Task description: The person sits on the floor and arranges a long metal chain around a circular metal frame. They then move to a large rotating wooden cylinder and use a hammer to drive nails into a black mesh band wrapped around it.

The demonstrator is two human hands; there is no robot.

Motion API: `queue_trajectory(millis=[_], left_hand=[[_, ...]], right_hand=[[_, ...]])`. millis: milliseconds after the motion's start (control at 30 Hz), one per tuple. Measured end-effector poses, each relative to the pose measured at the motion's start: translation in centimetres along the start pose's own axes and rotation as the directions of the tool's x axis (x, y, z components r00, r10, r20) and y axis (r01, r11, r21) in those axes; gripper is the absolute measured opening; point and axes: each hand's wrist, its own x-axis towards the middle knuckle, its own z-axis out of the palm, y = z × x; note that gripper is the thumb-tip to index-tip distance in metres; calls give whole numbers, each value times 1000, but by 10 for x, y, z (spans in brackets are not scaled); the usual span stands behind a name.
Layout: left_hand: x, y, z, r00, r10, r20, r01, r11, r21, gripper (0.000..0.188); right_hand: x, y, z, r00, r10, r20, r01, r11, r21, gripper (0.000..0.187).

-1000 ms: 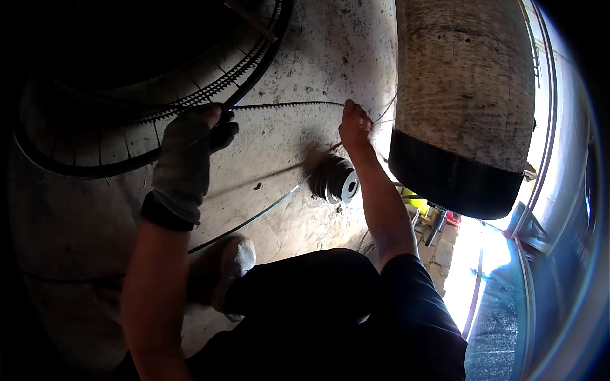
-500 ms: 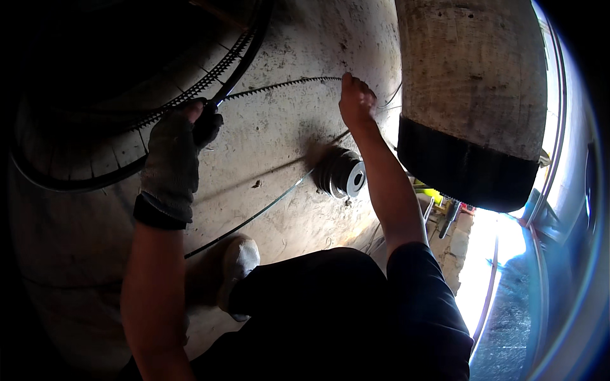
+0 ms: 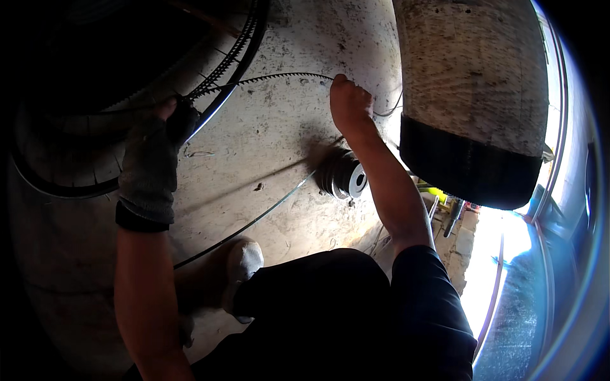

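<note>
A long dark toothed strip (image 3: 286, 75), resembling a band saw blade, arches between my hands. My right hand (image 3: 350, 106), bare, is closed on its right stretch. My left hand (image 3: 150, 152), in a grey knitted glove with dark parts, is closed at the strip's left stretch, beside a large hoop with a dark rim (image 3: 76, 190). Thin spoke-like lines cross inside that hoop. More toothed strip (image 3: 219, 72) runs along its inner side, up toward the top edge. Deep shadow hides the hoop's upper left and much of my left fingers.
A grooved grey spool or pulley (image 3: 346, 176) sits on the stained floor (image 3: 279, 216) below my right hand. A thin cord (image 3: 254, 220) leads left from it. A large pale rounded body with a black band (image 3: 470, 165) stands at right. My shoe (image 3: 244, 260) is below.
My left hand has shifted left, and my right hand has moved slightly left and down. The toothed strip has shifted left with them. Both hands stay closed.
</note>
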Motion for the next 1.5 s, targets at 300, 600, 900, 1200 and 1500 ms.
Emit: queue_trajectory(millis=[300, 600, 900, 1200, 1500], left_hand=[[13, -29, 26, 998, -45, -36, 34, 964, -263, 25], [6, -23, 25, 987, -125, -101, 105, 977, -185, 27], [5, -18, 24, 992, -98, -78, 98, 995, -7, 26], [4, -23, 29, 974, -186, -126, 167, 975, -149, 29], [-11, -23, 23, 970, -227, -83, 209, 960, -187, 29]], right_hand=[[23, 22, 32, 996, 25, -80, -24, 1000, 13, 7], [8, 38, 50, 970, -191, -152, 201, 978, 55, 19], [11, 36, 47, 938, -37, -343, 122, 966, 229, 13], [-8, 36, 82, 950, -138, -280, 242, 892, 383, 17], [-43, 26, 82, 968, -94, -232, 205, 830, 518, 20]])
